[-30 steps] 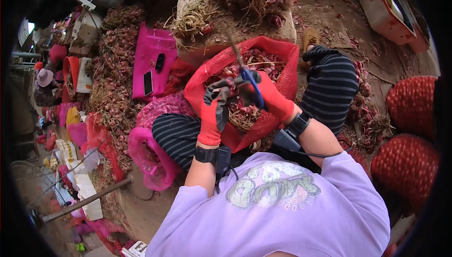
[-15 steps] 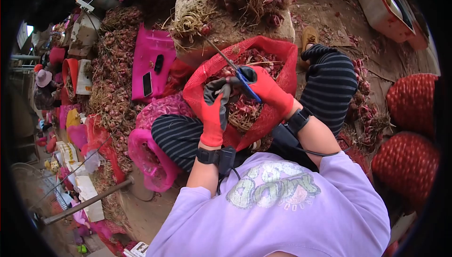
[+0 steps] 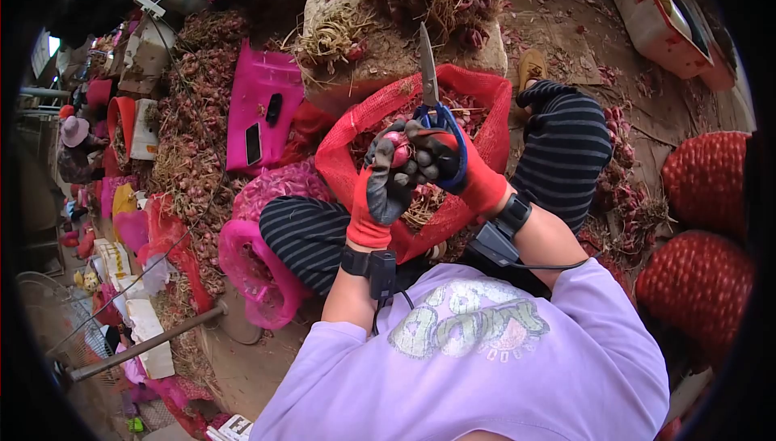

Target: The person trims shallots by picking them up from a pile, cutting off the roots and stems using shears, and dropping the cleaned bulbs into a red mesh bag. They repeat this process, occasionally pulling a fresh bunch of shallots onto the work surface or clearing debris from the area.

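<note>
Over the red mesh sack (image 3: 335, 140), the left hand (image 3: 386, 178) reached forward, its gloved fingers curled around a red bulb (image 3: 398, 150). The right hand (image 3: 457, 162), close against it above the same sack, was clamped on the blue-handled scissors (image 3: 462, 148), their blades pointing past the sack's far rim. Half a second earlier, the blades had slanted leftward across that rim and the bulb had not shown clearly.

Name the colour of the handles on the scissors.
The handles of the scissors are blue; this shows best in the head view, the only one given.
</note>
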A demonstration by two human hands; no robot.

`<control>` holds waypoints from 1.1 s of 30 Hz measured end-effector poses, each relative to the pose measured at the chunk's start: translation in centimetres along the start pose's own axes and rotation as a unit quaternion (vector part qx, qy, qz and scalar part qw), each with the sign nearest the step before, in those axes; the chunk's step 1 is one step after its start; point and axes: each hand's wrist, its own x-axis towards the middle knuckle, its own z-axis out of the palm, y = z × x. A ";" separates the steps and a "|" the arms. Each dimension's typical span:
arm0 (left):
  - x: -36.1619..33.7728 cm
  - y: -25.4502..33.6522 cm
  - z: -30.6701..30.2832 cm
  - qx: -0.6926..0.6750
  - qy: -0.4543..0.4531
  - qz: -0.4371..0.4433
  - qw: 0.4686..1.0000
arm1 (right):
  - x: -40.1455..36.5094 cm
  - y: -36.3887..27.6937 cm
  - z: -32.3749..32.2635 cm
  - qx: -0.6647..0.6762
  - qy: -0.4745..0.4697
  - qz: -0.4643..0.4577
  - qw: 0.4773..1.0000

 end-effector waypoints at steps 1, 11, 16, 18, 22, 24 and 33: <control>-0.1 0.0 0.2 -0.009 0.008 0.014 1.000 | -0.4 -0.3 0.2 0.008 -0.015 -0.001 1.000; -0.7 2.8 -0.8 -0.049 0.035 0.070 0.996 | 0.1 -3.8 -2.9 -0.132 0.004 -0.053 0.990; -1.0 3.5 -2.1 0.089 0.113 0.140 0.980 | -1.2 -1.3 -0.9 -0.712 0.100 -0.234 0.655; -1.2 4.1 -2.2 0.084 0.131 0.152 0.976 | -1.8 -0.9 -1.0 -0.721 0.071 -0.177 0.666; -2.0 4.3 -1.9 0.047 0.127 0.177 0.975 | -2.5 -0.9 -0.5 -0.717 0.068 -0.159 0.675; -1.8 3.8 -3.6 0.072 0.087 0.189 0.975 | -2.4 -0.5 -0.8 -0.746 0.069 -0.179 0.638; -1.8 3.3 -2.5 0.162 0.090 0.163 0.969 | -2.4 0.0 -1.7 -0.710 0.052 -0.132 0.689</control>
